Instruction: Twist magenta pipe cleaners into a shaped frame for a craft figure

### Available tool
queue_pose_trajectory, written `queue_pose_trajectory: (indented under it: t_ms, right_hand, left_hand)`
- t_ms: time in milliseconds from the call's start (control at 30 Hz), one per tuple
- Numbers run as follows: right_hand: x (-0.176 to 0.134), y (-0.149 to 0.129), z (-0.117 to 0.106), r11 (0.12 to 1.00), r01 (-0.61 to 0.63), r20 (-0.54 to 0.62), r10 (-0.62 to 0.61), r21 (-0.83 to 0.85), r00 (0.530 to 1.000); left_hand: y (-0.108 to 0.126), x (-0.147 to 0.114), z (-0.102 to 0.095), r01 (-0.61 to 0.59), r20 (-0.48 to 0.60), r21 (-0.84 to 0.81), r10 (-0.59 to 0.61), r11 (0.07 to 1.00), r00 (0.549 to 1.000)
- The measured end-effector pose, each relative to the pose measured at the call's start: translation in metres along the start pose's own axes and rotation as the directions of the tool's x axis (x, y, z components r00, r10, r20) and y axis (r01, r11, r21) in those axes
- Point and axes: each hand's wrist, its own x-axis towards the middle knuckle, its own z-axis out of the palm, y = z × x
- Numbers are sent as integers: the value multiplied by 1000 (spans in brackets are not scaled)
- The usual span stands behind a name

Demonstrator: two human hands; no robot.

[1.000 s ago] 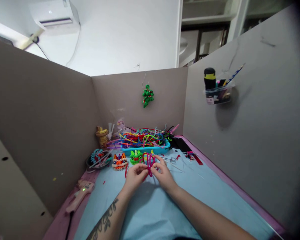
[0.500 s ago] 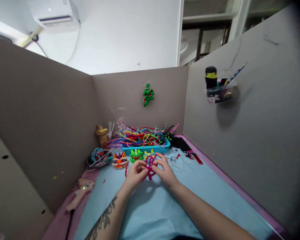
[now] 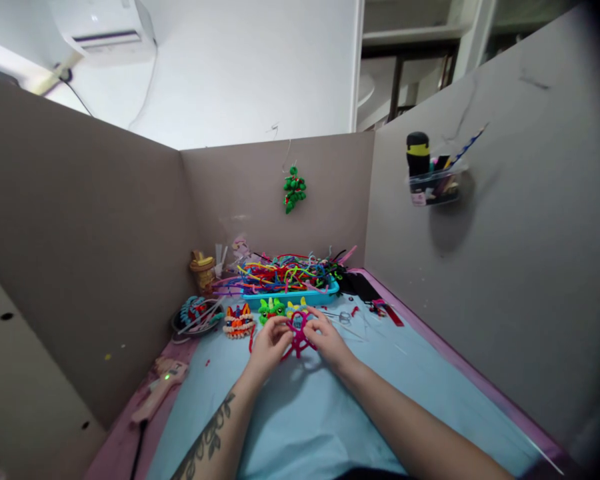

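Note:
Between both hands is a magenta pipe-cleaner shape made of several loops round a middle, held up over the light blue cloth. My left hand pinches its left side between thumb and fingers. On its right side, my right hand grips a loop in the same way. Just behind the hands sit a green pipe-cleaner figure and a yellow and blue one, the latter partly hidden. An orange and cream figure stands to the left of my left hand, with a red strand beside it.
Behind the figures, a blue tray is heaped with colourful pipe cleaners. A dark bowl and a pink glue gun lie at left. Scissors and a red strip are at right. Grey panels enclose the table.
The magenta shape has turned in my fingers, so its loops now face me more openly. Both hands still hold it, with slightly shifted fingers. The view has moved a little.

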Motion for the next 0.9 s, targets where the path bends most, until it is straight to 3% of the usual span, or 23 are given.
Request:
queue_pose_trajectory:
  t_ms: [100, 233, 400, 500, 600, 700, 900]
  right_hand:
    - [1, 1, -1, 999, -15, -72, 17, 33, 997]
    - [0, -3, -3, 1000, -1, -146, 4, 17, 989]
    - [-4, -10, -3, 998, 49, -149, -56, -48, 987]
    - [-6, -12, -2, 991, 100, -184, -115, -91, 976]
    - [-8, -14, -1, 984, 134, -196, -156, -119, 968]
    - [-11, -15, 1, 983, 142, -167, -160, -116, 973]
    - [-16, -19, 6, 984, 159, -94, -167, -80, 982]
  left_hand:
    - [0, 0, -2, -108, -179, 183, 141, 977, 974]
    - [-2, -5, 0, -103, -152, 325, 160, 940, 975]
    - [0, -11, 6, -165, -187, 429, 266, 888, 946]
    - [4, -12, 7, -163, -216, 391, 262, 906, 941]
    - [4, -12, 9, -121, -189, 313, 186, 942, 964]
    - [-2, -11, 13, -85, -122, 222, 114, 971, 986]
    - [-11, -6, 15, 4, -105, 21, -1, 1000, 994]
